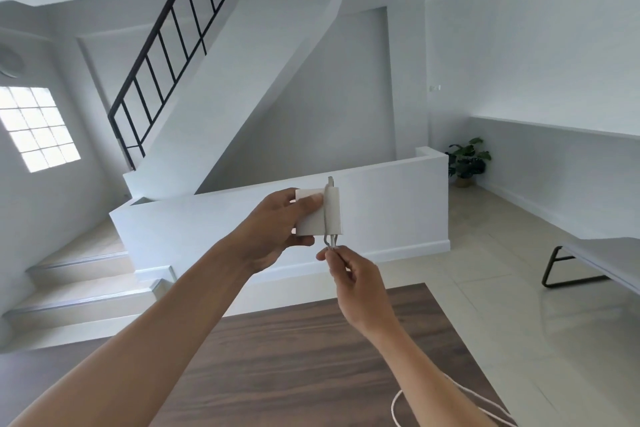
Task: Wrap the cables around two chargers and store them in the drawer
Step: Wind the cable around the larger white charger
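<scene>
Gripping charger (pixel 317 218) with left hand (pixel 277 229); pinching cable (pixel 326 218) at its 6 o'clock with right hand (pixel 351 276). Keep taut; lay turns side by side.

White walls (pixel 519 28), black-railed staircase (pixel 166 55), bright window (pixel 40 128), potted plant (pixel 465 161), tiled floor (pixel 519 288)

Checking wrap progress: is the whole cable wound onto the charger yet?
No, the right hand pinches the cable under the charger, and more of it trails slack over the table.
</scene>
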The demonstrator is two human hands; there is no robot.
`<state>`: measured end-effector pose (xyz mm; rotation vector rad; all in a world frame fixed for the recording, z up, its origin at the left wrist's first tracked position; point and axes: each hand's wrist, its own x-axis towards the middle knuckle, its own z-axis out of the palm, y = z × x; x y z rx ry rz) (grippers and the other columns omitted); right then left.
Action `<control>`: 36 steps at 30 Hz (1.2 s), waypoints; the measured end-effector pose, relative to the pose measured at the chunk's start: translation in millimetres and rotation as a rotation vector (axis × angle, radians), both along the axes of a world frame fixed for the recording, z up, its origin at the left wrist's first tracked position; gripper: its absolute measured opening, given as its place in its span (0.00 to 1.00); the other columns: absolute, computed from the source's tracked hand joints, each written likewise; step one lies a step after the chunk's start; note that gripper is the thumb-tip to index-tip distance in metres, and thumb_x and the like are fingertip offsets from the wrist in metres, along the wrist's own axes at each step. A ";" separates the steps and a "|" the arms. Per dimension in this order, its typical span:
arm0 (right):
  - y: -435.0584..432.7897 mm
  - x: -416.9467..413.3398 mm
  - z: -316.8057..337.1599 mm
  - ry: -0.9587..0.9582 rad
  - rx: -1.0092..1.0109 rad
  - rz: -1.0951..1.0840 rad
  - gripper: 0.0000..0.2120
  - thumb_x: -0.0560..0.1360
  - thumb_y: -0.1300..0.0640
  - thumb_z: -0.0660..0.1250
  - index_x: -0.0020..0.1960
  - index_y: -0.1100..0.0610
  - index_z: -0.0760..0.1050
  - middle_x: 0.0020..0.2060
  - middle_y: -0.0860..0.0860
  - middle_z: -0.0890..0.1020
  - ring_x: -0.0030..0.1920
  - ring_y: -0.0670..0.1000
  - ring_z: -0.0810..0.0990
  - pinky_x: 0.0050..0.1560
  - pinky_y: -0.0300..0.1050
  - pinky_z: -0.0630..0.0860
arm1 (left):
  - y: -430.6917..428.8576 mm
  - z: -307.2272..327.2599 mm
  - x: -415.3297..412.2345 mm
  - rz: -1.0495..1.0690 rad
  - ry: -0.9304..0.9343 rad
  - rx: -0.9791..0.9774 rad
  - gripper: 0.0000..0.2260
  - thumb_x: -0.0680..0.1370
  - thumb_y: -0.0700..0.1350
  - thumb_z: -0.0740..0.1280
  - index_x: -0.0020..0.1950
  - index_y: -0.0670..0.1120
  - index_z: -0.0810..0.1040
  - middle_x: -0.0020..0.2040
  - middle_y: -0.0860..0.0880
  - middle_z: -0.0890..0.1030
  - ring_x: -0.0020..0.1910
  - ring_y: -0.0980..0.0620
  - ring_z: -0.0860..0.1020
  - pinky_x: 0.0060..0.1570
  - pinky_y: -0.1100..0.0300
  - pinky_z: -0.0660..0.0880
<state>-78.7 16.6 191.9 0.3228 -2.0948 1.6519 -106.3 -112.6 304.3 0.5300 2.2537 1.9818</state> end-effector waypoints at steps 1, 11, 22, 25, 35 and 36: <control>3.9 -3.5 2.3 0.011 0.009 0.003 0.11 0.81 0.55 0.58 0.48 0.53 0.79 0.24 0.36 0.74 0.24 0.45 0.63 0.29 0.33 0.60 | 0.5 1.0 3.1 -0.029 0.015 -0.017 0.10 0.79 0.46 0.66 0.54 0.41 0.78 0.43 0.47 0.78 0.37 0.52 0.75 0.34 0.60 0.75; 45.1 -21.0 46.9 0.007 0.427 0.040 0.19 0.80 0.54 0.62 0.31 0.42 0.71 0.22 0.35 0.72 0.26 0.43 0.69 0.30 0.35 0.60 | -22.7 6.4 9.5 -0.150 0.213 -0.464 0.09 0.78 0.46 0.68 0.55 0.43 0.76 0.40 0.49 0.79 0.34 0.56 0.74 0.31 0.65 0.70; 64.3 -29.3 89.0 -0.098 0.614 0.038 0.09 0.76 0.49 0.65 0.43 0.49 0.83 0.32 0.52 0.80 0.35 0.55 0.76 0.40 0.49 0.75 | -34.7 -7.0 -5.3 -0.106 0.218 -0.618 0.08 0.75 0.46 0.73 0.52 0.46 0.79 0.43 0.41 0.83 0.36 0.51 0.74 0.30 0.62 0.71; 56.7 -24.5 94.3 -0.090 0.645 -0.016 0.10 0.77 0.50 0.64 0.44 0.50 0.83 0.26 0.45 0.74 0.28 0.47 0.70 0.34 0.43 0.67 | -35.9 -13.6 -11.9 -0.049 0.257 -0.647 0.09 0.74 0.48 0.74 0.50 0.47 0.79 0.39 0.46 0.81 0.32 0.51 0.74 0.28 0.60 0.71; 33.3 -15.2 86.4 0.030 0.750 -0.165 0.14 0.80 0.51 0.58 0.48 0.51 0.81 0.40 0.49 0.82 0.41 0.54 0.77 0.39 0.45 0.70 | -32.3 -19.4 -28.3 0.187 0.377 -0.619 0.11 0.71 0.47 0.76 0.49 0.44 0.81 0.40 0.49 0.82 0.24 0.56 0.75 0.25 0.61 0.73; 31.6 -13.6 84.0 0.023 0.740 -0.171 0.14 0.80 0.51 0.58 0.48 0.52 0.81 0.40 0.49 0.82 0.41 0.54 0.77 0.39 0.45 0.71 | -33.8 -19.6 -29.9 0.196 0.372 -0.601 0.11 0.72 0.47 0.76 0.49 0.43 0.81 0.41 0.49 0.82 0.23 0.56 0.75 0.25 0.61 0.73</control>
